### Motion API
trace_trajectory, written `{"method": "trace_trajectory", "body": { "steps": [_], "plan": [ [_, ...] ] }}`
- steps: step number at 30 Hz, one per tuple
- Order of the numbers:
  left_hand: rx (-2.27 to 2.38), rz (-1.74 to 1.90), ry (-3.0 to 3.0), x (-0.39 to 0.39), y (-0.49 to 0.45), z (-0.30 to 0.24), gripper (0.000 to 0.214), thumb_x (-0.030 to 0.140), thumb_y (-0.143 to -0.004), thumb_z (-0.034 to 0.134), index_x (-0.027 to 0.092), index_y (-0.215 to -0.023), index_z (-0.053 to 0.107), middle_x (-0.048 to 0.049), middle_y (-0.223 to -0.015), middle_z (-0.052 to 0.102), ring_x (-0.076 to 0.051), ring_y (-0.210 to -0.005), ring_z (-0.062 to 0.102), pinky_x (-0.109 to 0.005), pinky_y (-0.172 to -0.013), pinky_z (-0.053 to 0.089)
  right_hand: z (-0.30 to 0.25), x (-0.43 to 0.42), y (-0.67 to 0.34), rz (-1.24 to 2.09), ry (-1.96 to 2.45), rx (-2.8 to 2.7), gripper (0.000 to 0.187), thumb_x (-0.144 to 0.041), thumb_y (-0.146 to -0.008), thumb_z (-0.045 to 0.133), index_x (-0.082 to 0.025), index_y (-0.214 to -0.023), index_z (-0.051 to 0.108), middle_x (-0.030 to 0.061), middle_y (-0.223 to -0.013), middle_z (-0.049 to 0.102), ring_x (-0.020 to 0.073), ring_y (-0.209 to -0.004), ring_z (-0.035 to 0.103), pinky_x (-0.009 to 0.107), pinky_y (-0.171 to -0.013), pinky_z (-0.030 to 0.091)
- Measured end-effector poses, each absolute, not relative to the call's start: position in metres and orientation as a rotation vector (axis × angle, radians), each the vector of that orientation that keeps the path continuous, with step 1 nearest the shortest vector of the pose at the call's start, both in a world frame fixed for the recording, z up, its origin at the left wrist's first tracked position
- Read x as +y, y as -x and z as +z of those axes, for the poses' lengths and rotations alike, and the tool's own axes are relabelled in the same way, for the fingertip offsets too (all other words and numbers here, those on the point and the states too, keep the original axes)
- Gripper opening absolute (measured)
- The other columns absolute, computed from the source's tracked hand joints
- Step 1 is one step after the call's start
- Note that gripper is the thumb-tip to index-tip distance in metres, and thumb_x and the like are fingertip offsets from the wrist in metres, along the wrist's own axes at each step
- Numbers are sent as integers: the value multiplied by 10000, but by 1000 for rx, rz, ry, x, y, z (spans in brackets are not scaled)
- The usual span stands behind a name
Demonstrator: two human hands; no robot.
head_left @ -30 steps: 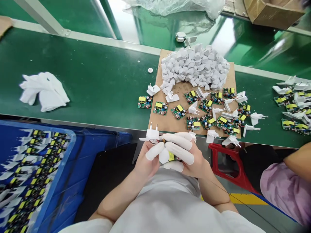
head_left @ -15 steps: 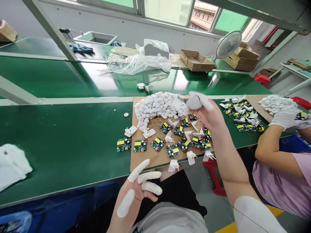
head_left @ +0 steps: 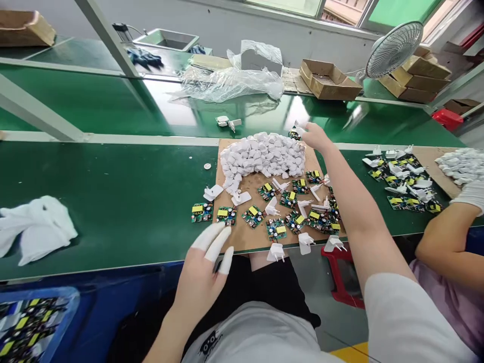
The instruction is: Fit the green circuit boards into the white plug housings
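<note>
My right hand [head_left: 315, 136] is stretched out over the far side of the bench, fingers closed on a white plug piece [head_left: 301, 129] with a circuit board [head_left: 294, 133] beside it. Close to the near edge, my left hand [head_left: 204, 267] is palm down with its fingers extended and apart. White covers sit on its fingertips, which reach the lower edge of a circuit board with a yellow block [head_left: 226, 215]. Several similar boards, some with white plugs [head_left: 273, 207], lie across a brown cardboard sheet [head_left: 247, 239]. Behind them is a heap of small white casings [head_left: 264, 156].
White gloves [head_left: 41, 229] lie on the green bench at left, above a blue bin [head_left: 71, 302] of boards. On the raised green surface are two white pieces [head_left: 228, 122], plastic wrap [head_left: 234, 85] and a cardboard box [head_left: 328, 80]. A co-worker's arm [head_left: 446, 237] is at right.
My right hand has moved away from me, past the casings to the green surface behind. My left hand has turned palm down and moved up to a board. The view has shifted.
</note>
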State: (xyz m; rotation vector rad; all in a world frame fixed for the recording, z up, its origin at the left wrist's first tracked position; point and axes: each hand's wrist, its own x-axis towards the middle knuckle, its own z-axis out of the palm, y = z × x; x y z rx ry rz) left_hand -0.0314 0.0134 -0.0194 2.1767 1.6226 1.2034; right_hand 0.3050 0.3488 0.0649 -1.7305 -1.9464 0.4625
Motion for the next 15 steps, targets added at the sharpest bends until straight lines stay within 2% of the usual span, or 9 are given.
{"method": "trace_trajectory", "body": {
  "steps": [2, 4, 8, 11, 13, 15],
  "plan": [
    [1702, 1003, -2468, 39, 30, -21, 425, 197, -1079, 547, 84, -1463, 691, -284, -1467, 719, -442, -1393, 689, -618, -1113, 609, 74, 331, -301, 388, 1667, -1989, 309, -248, -985, 583, -149, -1233, 740, 191, -1368, 724, 372, -1337, 619, 524, -1200, 465],
    [1688, 789, -2632, 59, 26, -22, 453, 175, -1076, 492, 21, -1458, 681, -339, -1455, 700, -475, -1388, 682, -648, -1113, 598, 81, 309, -290, 273, 1540, -2128, 413, -282, -990, 591, -154, -1361, 717, 201, -1479, 679, 405, -1429, 568, 568, -1248, 424],
    [1664, 478, -2647, 78, 19, -17, 494, 128, -1036, 500, 44, -1488, 680, -316, -1463, 702, -455, -1415, 663, -640, -1175, 554, 81, 272, -254, 40, 1314, -2511, 511, -241, -982, 578, -168, -1479, 671, 198, -1584, 615, 466, -1482, 522, 684, -1275, 349],
    [1678, 351, -2531, 79, 21, -14, 495, 112, -1017, 517, 74, -1470, 710, -304, -1359, 749, -453, -1285, 732, -623, -1057, 623, 75, 266, -231, -23, 1403, -2653, 620, -127, -923, 582, -109, -1542, 605, 252, -1604, 578, 489, -1496, 515, 720, -1312, 248],
    [1654, 437, -2427, 74, 24, -15, 464, 139, -1014, 540, 100, -1426, 749, -283, -1300, 770, -436, -1198, 761, -604, -1002, 647, 69, 271, -221, -39, 1467, -2677, 665, -90, -903, 582, -64, -1567, 564, 287, -1615, 550, 484, -1531, 484, 700, -1329, 220],
    [1606, 693, -2250, 66, 29, -17, 418, 231, -1018, 600, 131, -1382, 777, -247, -1315, 777, -403, -1200, 760, -575, -1033, 642, 64, 276, -214, -66, 1491, -2663, 643, -74, -898, 580, -50, -1541, 580, 295, -1604, 554, 468, -1533, 486, 678, -1334, 216]
  ]
}}
